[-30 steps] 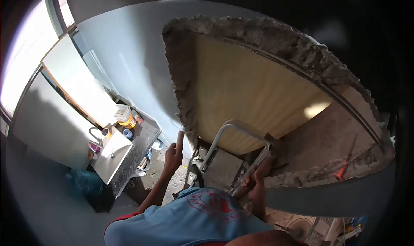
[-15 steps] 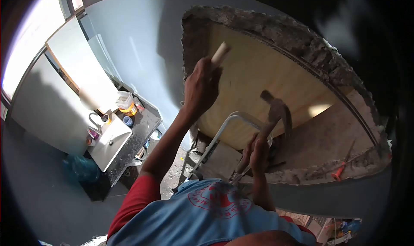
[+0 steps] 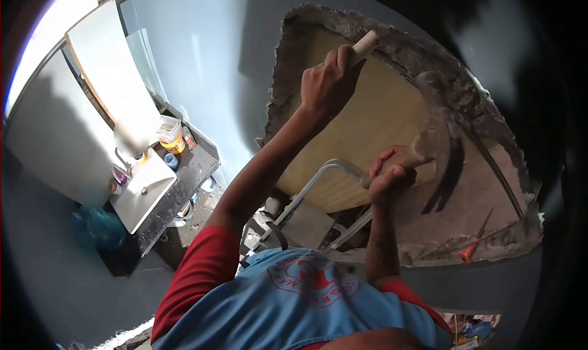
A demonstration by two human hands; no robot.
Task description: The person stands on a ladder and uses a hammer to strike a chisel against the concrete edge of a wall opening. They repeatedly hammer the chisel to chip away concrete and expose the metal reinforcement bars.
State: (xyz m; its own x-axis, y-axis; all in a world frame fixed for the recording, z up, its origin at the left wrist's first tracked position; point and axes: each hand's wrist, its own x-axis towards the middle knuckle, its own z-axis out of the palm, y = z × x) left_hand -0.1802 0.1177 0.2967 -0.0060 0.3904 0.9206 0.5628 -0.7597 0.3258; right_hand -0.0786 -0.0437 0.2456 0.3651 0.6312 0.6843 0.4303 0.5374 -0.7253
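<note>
My left hand (image 3: pixel 331 83) is raised at the upper left of a rough-edged wall opening, its fingers wrapped round a pale wooden stick (image 3: pixel 367 40). The far end of the stick is close to the broken upper edge; my fingers hide the rest. Lower and to the right, my right hand (image 3: pixel 392 175) grips a claw hammer (image 3: pixel 451 157) by its wooden handle. The hammer head is blurred and stands in front of the opening, claw pointing downward. An orange-handled screwdriver (image 3: pixel 469 252) lies on the lower ledge of the opening, right of my right hand.
A yellowish board (image 3: pixel 343 141) backs the opening, whose upper edge (image 3: pixel 343 22) is jagged. A metal ladder (image 3: pixel 312 187) stands before me. To the left are a white sink (image 3: pixel 144 194), a plastic tub (image 3: pixel 170 132) on the dark counter and a bluish bottle (image 3: pixel 101 227).
My left hand has moved up and right with the wooden stick, toward the upper edge. My right hand has lifted the hammer up and right. My view has shifted slightly.
</note>
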